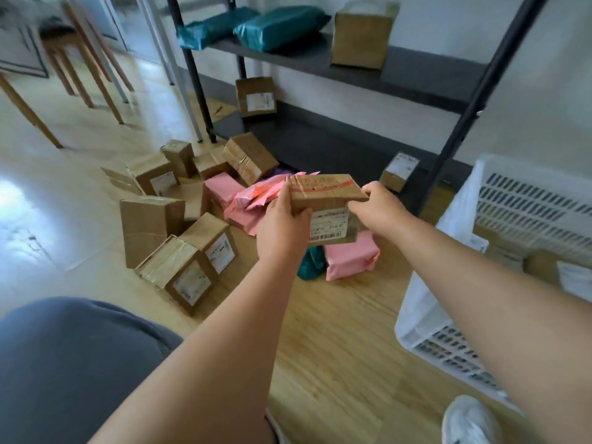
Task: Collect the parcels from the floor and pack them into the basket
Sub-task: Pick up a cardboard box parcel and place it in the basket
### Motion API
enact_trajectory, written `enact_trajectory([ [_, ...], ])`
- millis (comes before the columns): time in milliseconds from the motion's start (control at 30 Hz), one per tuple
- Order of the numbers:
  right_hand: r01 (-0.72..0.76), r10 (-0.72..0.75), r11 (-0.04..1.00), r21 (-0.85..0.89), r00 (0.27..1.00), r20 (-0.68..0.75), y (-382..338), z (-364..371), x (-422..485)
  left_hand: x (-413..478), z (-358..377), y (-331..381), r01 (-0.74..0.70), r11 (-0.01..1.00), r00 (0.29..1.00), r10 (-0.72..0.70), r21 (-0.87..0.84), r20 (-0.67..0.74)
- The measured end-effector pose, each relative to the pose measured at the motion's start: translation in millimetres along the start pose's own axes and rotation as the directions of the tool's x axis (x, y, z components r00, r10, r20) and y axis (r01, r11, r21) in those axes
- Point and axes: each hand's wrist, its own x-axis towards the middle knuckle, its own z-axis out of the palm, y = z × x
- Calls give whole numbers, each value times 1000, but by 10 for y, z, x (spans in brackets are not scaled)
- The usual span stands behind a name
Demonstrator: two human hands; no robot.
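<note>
Grey trouser knee [73,363] and a white shoe [467,421] fill the bottom of the view, and both forearms reach out over the wooden floor [336,331]. Between them a taped cardboard box [323,195] is held in the air, label facing the camera. The left hand [282,225] curls round its left end with the thumb on the near face. The right hand [378,206] grips the right end, fingers bent over the top edge. It hangs above pink mailer bags [350,257] and a teal one [309,264], with the white slotted basket [426,315] off to the right and a few boxes [570,277] already inside it.

The likeliest slip is the hold itself. The box is clamped only by its ends, and its top carries glossy tape, so a loosened hand during the swing right could let it pivot and drop onto the bags below. The basket's near wall stands between the box and the space inside. Carried too low, the box would likely knock the rim and shove the light basket away or tip it. Inside, the parcels already there leave uneven room — a box let go carelessly could land on a corner and sit proud, wasting space for what remains.

Plenty remains: brown boxes [153,225] lean on one another at the left, and pulling one out could topple its neighbours. One small box [398,171] sits apart by the leg of the shelf rack [474,100] — easy to overlook.
</note>
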Motion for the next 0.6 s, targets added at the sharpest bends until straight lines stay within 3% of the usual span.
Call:
enact_trajectory([
  [100, 25, -18, 997, 77, 995, -95, 79, -479, -122, -40, 71, 464, -112, 991, 994, 112, -69, -10],
  [267, 23, 19, 986, 166, 968, -250, 231, -1096, -261, -96, 232, 1082, -136, 961, 991, 137, -240, -13],
  [433, -12, 88, 982, 190, 912, -400, 513, -1763, -336, -237, 521, 1588, -268, 894, 942, 322, -358, 98],
  [600, -37, 169, 961, 274, 864, -475, 881, -2341, -275, -278, 955, 2045, -292, 868, 861, 422, -402, 284],
])
